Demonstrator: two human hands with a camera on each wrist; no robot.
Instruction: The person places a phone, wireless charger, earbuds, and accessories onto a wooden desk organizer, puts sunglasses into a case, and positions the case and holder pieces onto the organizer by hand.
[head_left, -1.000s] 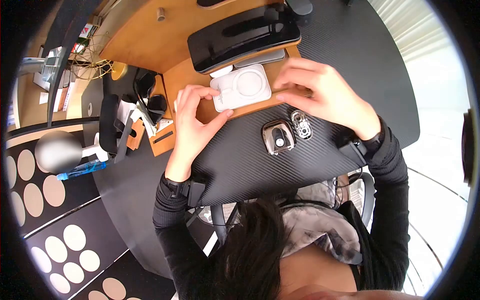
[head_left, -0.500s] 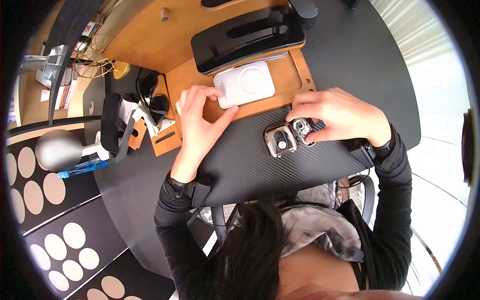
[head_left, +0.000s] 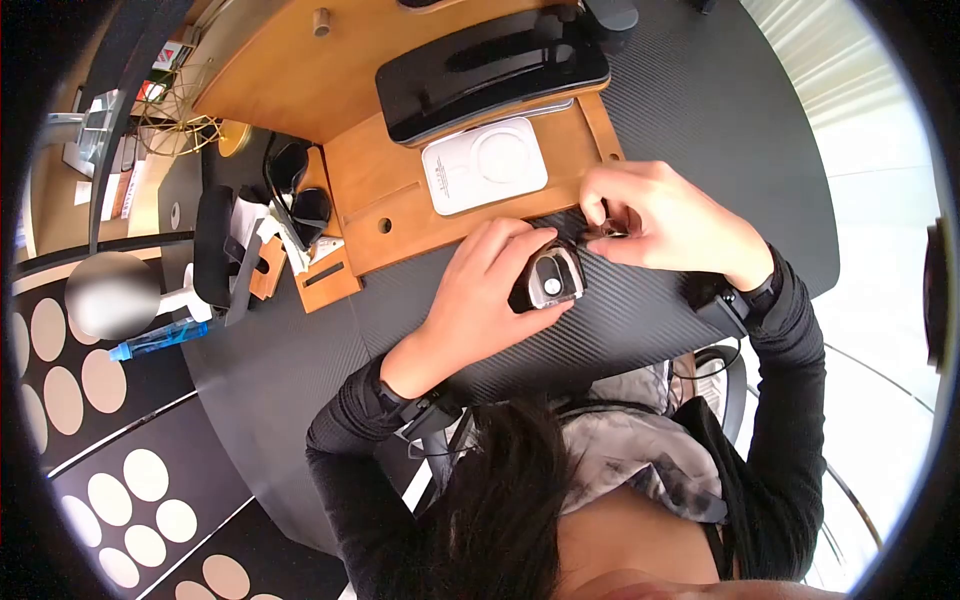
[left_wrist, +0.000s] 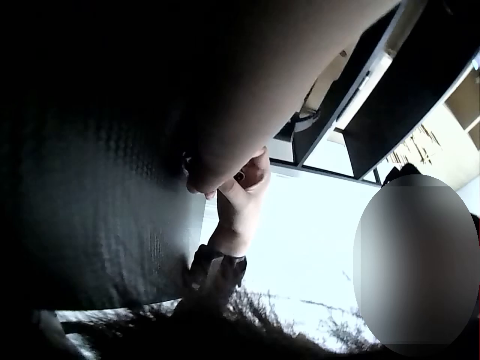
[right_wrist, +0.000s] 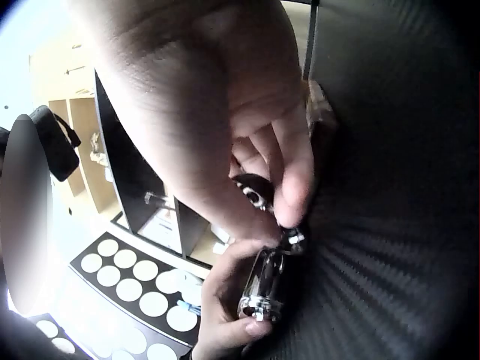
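Note:
On the black carbon-weave table (head_left: 620, 330) my left hand (head_left: 500, 285) grips a small dark housing with a clear, silver-rimmed front (head_left: 550, 277), tilted up off the surface. Just to its right my right hand (head_left: 615, 215) pinches a small silver-and-clear cover piece (head_left: 612, 228) between thumb and fingers, mostly hidden by them. In the right wrist view the fingertips (right_wrist: 289, 202) pinch the small dark piece (right_wrist: 253, 193) above the housing (right_wrist: 264, 289), which the left hand holds from below. The left wrist view is mostly dark and shows only the right hand (left_wrist: 241, 187).
A wooden tray (head_left: 385, 195) behind the hands carries a white charging pad (head_left: 484, 165) and a black flat device (head_left: 490, 70). Sunglasses (head_left: 295, 190) and small boxes lie at the left. A blue bottle (head_left: 150, 340) lies at the far left.
My left hand left the wooden tray and took hold of the housing. My right hand picked the small cover piece up off the table.

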